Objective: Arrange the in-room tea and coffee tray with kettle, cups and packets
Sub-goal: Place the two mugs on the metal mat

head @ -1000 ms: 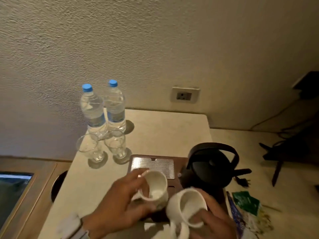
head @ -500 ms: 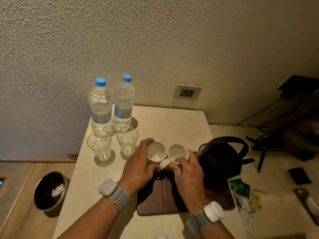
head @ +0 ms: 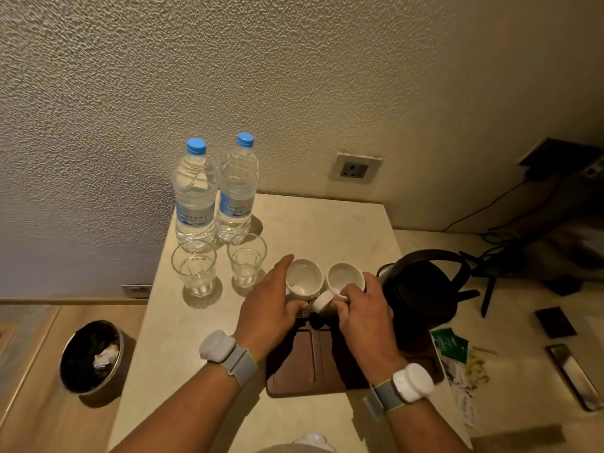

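Both hands' grip wraps two white cups (head: 322, 278) above tray (head: 304, 367).

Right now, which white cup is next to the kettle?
The right-hand white cup, gripped by the right hand, sits beside the black kettle. The other cup, in the left hand, is nearer the glasses.

The left hand (head: 268, 308) and right hand (head: 366, 308) hide the far end of the dark brown wooden tray (head: 304, 364) and the lower sides of two white ceramic cups (head: 304, 276), while the print on the green-and-white packets (head: 457, 361) is too small to read.
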Motion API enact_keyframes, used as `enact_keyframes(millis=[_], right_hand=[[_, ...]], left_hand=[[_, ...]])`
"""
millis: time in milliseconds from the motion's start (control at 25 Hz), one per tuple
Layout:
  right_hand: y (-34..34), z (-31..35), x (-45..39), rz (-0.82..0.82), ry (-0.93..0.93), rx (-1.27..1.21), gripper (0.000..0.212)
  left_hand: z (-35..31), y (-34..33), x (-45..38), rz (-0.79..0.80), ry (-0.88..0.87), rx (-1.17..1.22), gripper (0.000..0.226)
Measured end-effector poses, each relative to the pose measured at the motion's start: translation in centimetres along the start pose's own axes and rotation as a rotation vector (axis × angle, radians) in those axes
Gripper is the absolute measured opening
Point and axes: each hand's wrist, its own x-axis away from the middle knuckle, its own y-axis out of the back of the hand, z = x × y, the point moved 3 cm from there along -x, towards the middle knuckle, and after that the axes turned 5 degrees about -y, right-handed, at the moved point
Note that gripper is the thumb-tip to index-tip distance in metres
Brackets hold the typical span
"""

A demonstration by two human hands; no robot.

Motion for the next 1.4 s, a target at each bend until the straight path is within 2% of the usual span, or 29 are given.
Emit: enact_keyframes(millis=[440, 640, 720, 840, 960, 1000, 1080, 1200, 1280, 1400], right_hand=[[0.0, -0.4, 0.0, 0.09, 0.0, -0.023, 0.021], [1.1, -0.3, 0.2, 0.117, -0.002, 0.006, 0.04], [2.0, -0.1, 1.2, 0.082, 0.039, 0.05, 0.048], [3.8, -1.1, 3.2, 0.016, 0.081, 0.004, 0.048], [5.4, -3.2, 5.0, 0.026, 0.114, -0.089, 0.041], [6.0, -4.1, 5.4, 0.001, 0.148, -0.107, 0.038], [7.0, -5.4, 6.3, -0.054, 0.247, -0.133, 0.027], [7.3, -8.6, 7.8, -0.059, 0.364, -0.12, 0.01], [6.9, -11.7, 8.5, 0.021, 0.271, -0.162, 0.01], [7.1, -17.8, 9.8, 0.025, 0.091, -0.276, 0.004]], left_hand=[[0.5, -0.4, 0.1, -0.001, 0.02, -0.048, 0.094], [-0.2, -0.1, 0.6, 0.022, 0.033, -0.072, 0.1], [-0.8, 0.7, 2.0, -0.001, 0.018, -0.125, 0.101], [-2.5, 1.9, 5.0, -0.119, -0.073, -0.26, 0.093], [-5.1, 1.5, 8.0, -0.172, -0.237, -0.195, 0.069], [-6.3, 0.8, 8.6, -0.137, -0.324, -0.132, 0.055], [-8.4, -1.0, 9.0, 0.037, -0.467, -0.042, 0.035], [-11.5, -5.0, 7.7, 0.359, -0.573, -0.022, 0.031], [-13.5, -7.9, 6.5, 0.487, -0.586, -0.02, 0.034], [-16.7, -12.5, 4.9, 0.6, -0.592, -0.006, 0.035]])
